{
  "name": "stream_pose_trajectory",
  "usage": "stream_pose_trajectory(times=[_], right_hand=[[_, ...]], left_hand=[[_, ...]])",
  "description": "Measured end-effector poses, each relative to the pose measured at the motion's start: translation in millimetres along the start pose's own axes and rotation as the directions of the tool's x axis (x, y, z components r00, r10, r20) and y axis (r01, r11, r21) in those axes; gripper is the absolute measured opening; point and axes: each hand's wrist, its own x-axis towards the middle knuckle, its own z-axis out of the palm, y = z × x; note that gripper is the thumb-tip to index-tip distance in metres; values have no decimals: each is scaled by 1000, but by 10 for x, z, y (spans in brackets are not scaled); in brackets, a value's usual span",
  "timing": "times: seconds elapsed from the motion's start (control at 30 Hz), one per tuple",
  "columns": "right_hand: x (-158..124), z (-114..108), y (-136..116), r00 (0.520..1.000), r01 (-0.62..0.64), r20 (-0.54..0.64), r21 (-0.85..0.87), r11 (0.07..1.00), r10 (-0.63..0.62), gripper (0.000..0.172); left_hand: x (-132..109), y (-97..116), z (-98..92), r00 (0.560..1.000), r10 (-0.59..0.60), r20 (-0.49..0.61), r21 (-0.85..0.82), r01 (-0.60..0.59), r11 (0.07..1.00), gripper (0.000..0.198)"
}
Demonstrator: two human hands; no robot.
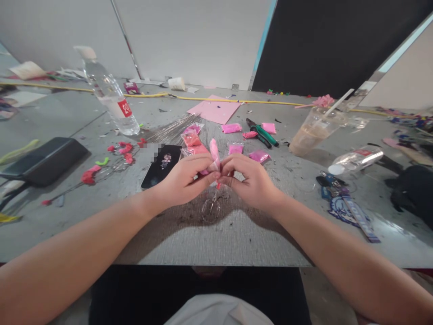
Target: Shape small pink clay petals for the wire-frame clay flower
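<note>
Head view: at the far left of the bench lies a black case, with a clear water bottle upright beyond it to the right. Nearer, red moulded pieces on thin wire lie close to a larger red piece that touches a green bit. Next comes a dark phone, screen up, just beside the left forearm, with a fan of thin wires behind it.

The left hand is closed, finger and thumb clamped on the lower part of a pink packet, which stands nearly upright between the two hands, above the bench. Orange-red packets lie just behind that hand, and a pink sheet lies farther back. The right hand pinches the same packet at its lower right edge, its fingertips close against those of the left.

Behind the right hand are more small pink packets and green-handled pliers. Farther right stand a cup with a straw, then a bottle on its side, and nearer, a keychain.
</note>
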Motion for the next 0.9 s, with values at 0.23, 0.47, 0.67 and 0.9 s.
stream_pose_trajectory(times=[0.23, 0.47, 0.67, 0.9], right_hand=[[-32, -19, -53, 990, -136, 28, -91, 987, 139, 15], [-64, 161, -52, 989, -93, -142, -307, 947, 51, 12], [-87, 212, -127, 972, -123, -235, -407, 905, 27, 13], [-50, 93, -152, 999, 2, -38, -581, 814, -30, 14]], left_hand=[[21, -28, -10, 988, -152, 33, -79, 154, 985, 30], [29, 79, 45, 971, -231, -61, -60, 227, 972, 29], [46, 121, 78, 956, -289, -56, -71, 285, 956, 22], [20, 15, 45, 999, -38, -20, 118, 40, 992, 29]])
